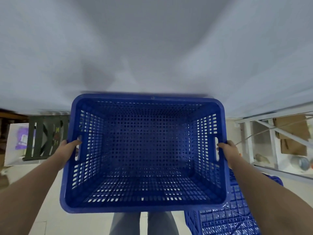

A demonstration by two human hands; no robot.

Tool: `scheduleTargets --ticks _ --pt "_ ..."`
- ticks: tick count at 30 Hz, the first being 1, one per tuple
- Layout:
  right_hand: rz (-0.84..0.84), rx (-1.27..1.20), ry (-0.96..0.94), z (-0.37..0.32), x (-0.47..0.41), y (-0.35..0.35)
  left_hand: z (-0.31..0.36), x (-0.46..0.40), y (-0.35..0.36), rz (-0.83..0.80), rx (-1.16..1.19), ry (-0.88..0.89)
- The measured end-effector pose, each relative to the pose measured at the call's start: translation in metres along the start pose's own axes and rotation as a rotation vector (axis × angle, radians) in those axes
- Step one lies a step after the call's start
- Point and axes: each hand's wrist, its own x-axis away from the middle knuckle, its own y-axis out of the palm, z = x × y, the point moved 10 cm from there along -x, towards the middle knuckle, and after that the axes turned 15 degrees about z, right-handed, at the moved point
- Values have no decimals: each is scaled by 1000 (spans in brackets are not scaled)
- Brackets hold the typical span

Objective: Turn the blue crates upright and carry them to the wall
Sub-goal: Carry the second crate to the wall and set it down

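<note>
An empty blue perforated crate (145,150) is held upright in front of me, its open top facing the camera, close to the pale wall (152,48). My left hand (68,149) grips its left handle slot, thumb over the rim. My right hand (228,150) grips the right handle slot the same way. A second blue crate (228,217) lies upside down on the floor at the lower right, its ribbed bottom facing up, partly hidden by the held crate and my right arm.
A dark green slatted stool (45,136) and a white bag (15,143) stand at the wall on the left. A white metal rack (271,133) holding cardboard and small items stands on the right. Pale tiled floor (50,200) lies below; my jeans-clad legs show at the bottom.
</note>
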Motion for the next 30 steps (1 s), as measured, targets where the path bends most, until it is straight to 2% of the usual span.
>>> scheduleTargets --ticks 6,14,19,23,26,30 --pt "-83 -5 31 -2 7 13 4 -1 -8 26 -1 16" --pt "-31 -3 16 2 3 22 -2 -6 -3 -1 -34 -3" --pt "-68 91 5 -2 -2 28 -6 -9 -1 0 -60 -21" --pt "-28 270 -65 -10 2 26 -5 -2 -5 25 -123 1" --pt "-67 465 -135 -24 16 21 2 11 -16 -4 -226 32" --pt "-176 765 -375 -61 54 13 27 42 -26 -83 -488 232"
